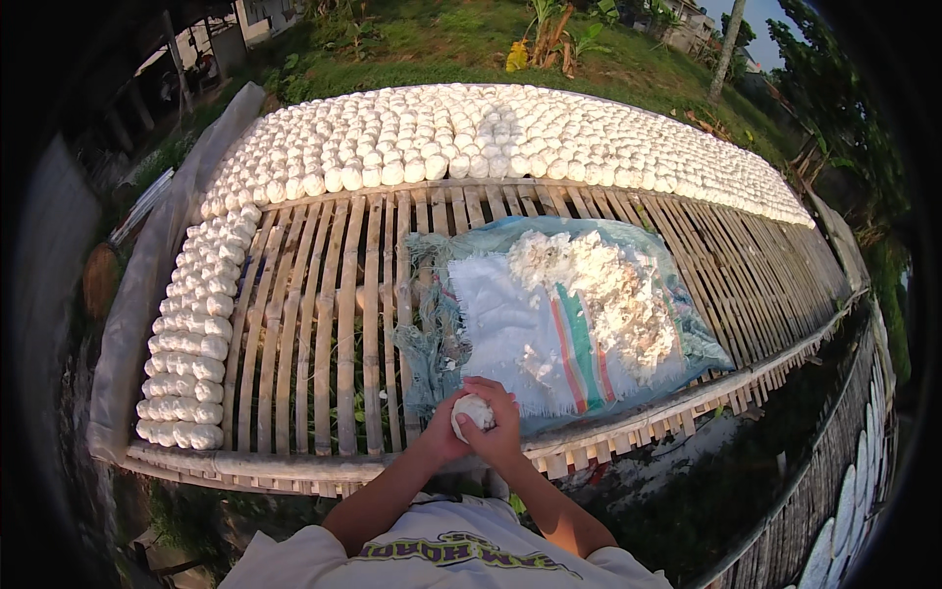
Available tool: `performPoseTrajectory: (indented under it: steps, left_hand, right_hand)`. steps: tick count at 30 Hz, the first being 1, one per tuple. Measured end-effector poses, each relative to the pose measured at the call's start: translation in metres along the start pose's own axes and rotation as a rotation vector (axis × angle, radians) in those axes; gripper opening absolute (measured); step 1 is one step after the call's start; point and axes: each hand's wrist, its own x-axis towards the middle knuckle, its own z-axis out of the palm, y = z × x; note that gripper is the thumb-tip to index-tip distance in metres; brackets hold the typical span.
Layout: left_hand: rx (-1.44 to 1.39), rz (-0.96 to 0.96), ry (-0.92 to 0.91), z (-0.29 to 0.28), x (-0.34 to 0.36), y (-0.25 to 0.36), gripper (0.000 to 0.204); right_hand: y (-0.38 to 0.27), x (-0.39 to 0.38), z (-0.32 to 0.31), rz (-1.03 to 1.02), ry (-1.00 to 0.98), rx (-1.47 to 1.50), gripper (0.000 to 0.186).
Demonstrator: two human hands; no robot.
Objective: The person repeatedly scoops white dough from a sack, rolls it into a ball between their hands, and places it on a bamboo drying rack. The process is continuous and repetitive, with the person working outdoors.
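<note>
Cupped together near the front edge of a slatted bamboo rack, my left hand [443, 435] and my right hand [498, 428] close around one white dough-like ball [473, 416]. Both palms press on it, and part of its surface is hidden by my fingers. Just beyond my hands lies a white woven sack [505, 319] with red and green stripes, spread over a blue plastic sheet [702, 334]. On the sack sits a crumbly heap of the white material [618, 294].
Rows of similar white balls [392, 147] cover the far side of the bamboo rack [324, 324]. More balls [186, 363] run down its left side. Rolled sheeting [147, 294] lies along the left edge. Another slatted rack [824, 481] stands at the lower right. Grass [422, 49] lies behind.
</note>
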Motion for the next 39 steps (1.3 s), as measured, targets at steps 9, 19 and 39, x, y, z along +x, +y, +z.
performPoseTrajectory:
  steps: [9,19,39]
  left_hand:
    - [-0.098,0.087,-0.179,-0.038,-0.021,0.008,0.04]
    - [0.239,0.686,0.265,0.001,-0.073,0.02,0.058]
    - [0.435,1.764,1.276,-0.161,-0.425,0.131,0.017]
  right_hand:
    - [-0.023,0.006,0.001,-0.066,-0.243,-0.366,0.06]
    - [-0.048,-0.051,0.074,0.49,-0.061,0.345,0.079]
    - [0.018,-0.067,0.408,0.563,-0.954,0.41,0.079]
